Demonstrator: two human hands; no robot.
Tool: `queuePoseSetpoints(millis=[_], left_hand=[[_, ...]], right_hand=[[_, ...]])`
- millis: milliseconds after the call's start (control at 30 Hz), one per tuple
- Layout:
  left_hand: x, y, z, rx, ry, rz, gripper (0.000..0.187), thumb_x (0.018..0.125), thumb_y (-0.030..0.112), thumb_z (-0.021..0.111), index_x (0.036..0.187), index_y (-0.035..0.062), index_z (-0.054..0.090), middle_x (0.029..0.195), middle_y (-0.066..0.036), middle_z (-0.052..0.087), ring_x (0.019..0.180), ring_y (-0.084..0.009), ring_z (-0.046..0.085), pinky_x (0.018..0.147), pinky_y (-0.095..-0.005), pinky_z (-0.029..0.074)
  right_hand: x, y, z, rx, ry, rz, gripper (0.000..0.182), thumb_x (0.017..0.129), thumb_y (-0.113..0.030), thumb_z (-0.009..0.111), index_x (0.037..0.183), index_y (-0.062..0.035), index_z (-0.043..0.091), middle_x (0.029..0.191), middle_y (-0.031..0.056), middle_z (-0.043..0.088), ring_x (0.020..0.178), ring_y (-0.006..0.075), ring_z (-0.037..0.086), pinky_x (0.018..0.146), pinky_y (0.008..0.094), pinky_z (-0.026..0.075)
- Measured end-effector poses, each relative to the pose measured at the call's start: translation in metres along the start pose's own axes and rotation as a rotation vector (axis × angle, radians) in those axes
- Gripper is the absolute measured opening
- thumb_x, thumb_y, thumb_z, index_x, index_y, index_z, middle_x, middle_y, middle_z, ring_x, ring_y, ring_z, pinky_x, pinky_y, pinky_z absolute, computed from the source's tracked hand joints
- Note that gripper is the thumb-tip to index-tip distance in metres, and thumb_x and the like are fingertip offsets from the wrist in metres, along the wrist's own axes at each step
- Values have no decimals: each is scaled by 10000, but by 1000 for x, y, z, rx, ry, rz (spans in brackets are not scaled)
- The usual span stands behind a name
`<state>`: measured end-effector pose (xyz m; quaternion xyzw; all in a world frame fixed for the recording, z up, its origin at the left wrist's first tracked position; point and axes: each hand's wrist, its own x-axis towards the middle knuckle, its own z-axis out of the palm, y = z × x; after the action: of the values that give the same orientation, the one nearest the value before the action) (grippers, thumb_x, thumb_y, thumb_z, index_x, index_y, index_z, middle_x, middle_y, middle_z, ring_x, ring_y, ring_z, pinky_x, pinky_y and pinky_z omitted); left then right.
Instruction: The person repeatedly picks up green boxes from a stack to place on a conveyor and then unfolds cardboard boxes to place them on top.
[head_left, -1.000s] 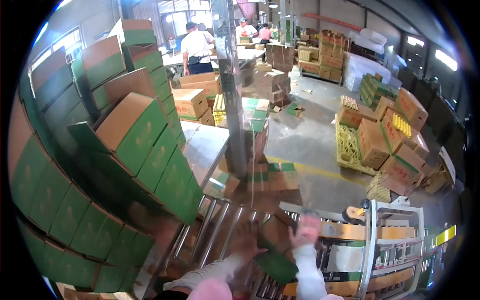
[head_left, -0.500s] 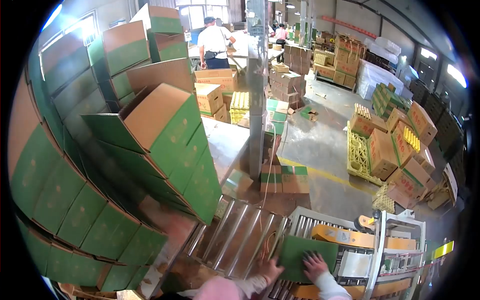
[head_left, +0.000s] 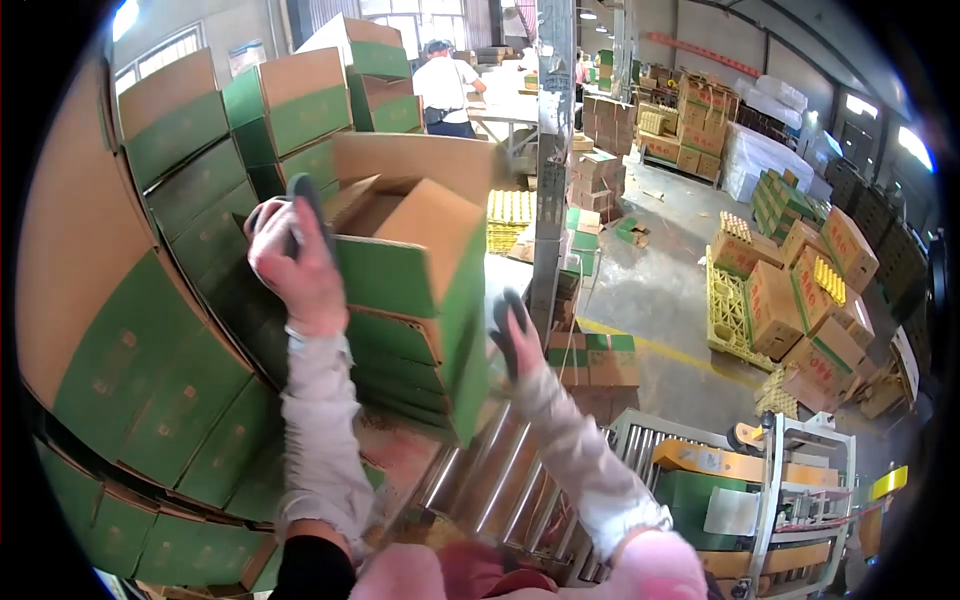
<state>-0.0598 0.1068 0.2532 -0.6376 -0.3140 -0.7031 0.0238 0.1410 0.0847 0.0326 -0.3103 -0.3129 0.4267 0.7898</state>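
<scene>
My left hand (head_left: 298, 262) is raised at the left side of a tall stack of green-and-brown cardboard boxes (head_left: 400, 275), fingers apart and pointing up in dark finger covers. The uppermost box has its top flaps standing open. To the right of that stack is my right hand (head_left: 518, 340), fingers stretched out beside the green side wall, a gap showing between thumb and fingers. Neither hand has closed on a box. A green carton (head_left: 690, 495) sits in the taping machine (head_left: 775, 500) at the lower right.
A roller conveyor (head_left: 500, 470) leads to the machine. More green cartons (head_left: 170, 380) are piled high on the left. A metal post (head_left: 553, 170) rises behind the stack. A person (head_left: 443, 90) stands at a far table. Brown boxes (head_left: 770, 305) lie on the right floor.
Both hands have left the green carton on the conveyor and moved up and left to the box stack. That carton has shifted right into the machine. The view has turned left.
</scene>
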Motion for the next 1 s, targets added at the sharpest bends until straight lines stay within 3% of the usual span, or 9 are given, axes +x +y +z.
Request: queuePoseSetpoints(millis=[33,233,367,467,567,633,733,867,1000], left_hand=[[-6,24,7,54,112,231,164,839,84,541,743,-45,573,759,-116,565,715,-235,530,665,-347,424],[-101,120,-5,-233,-298,764,182,618,206,607,791,150,622,864,-42,589,954,-218,544,868,-452,333],[-144,92,11,-9,-968,587,521,623,292,666,1128,197,577,1179,-67,535,1130,-279,466,970,-487,294],[-296,28,54,-334,-1707,273,315,750,376,626,978,162,659,973,-16,651,905,-212,609,805,-319,457],[-399,35,68,-282,-1954,90,267,744,413,612,913,217,677,837,-3,659,848,-224,618,768,-335,468],[-475,54,73,-291,-1911,240,353,717,448,635,1007,247,645,993,-58,627,979,-277,570,863,-379,423],[-475,105,97,-144,-1487,436,685,656,503,675,1249,222,483,1293,-143,439,1196,-372,391,996,-437,301],[-551,100,103,187,-1622,-271,1174,568,628,685,1426,113,72,1457,-200,117,1351,-376,14,1075,-524,77],[-592,97,85,-225,-1230,-773,1019,653,441,730,1404,58,159,1411,-223,240,1331,-314,197,1065,-319,210]], right_hand=[[27,-14,16,252,-39,291,580,847,-384,592,1268,-20,433,1142,57,533,1044,143,481,891,269,395],[-75,-191,-36,-65,230,-5,454,848,-317,532,1173,-3,494,1084,122,568,969,220,566,887,351,437],[-159,-198,-183,-129,174,-142,451,848,-282,506,1171,32,480,1107,158,566,988,260,585,886,388,466],[-229,-116,-316,-312,489,55,403,803,-158,574,1146,40,504,1071,154,578,982,263,578,876,405,469],[-342,18,-529,-534,578,186,427,784,-79,613,1172,47,485,1054,123,588,939,242,593,856,347,476],[-359,-33,-481,-564,799,412,487,741,-55,651,1187,47,483,1025,115,609,893,251,600,836,325,479],[-295,-126,-338,-1441,953,-4,621,681,-112,661,1245,9,430,1239,217,469,1144,374,444,993,428,342],[-197,-148,-283,-2150,248,-238,571,681,-241,667,1162,2,480,1174,206,485,1164,370,402,1033,471,268],[-284,-85,-321,-2024,-195,-28,563,631,-268,678,1116,-32,516,1244,184,454,1207,352,374,1049,486,251]])
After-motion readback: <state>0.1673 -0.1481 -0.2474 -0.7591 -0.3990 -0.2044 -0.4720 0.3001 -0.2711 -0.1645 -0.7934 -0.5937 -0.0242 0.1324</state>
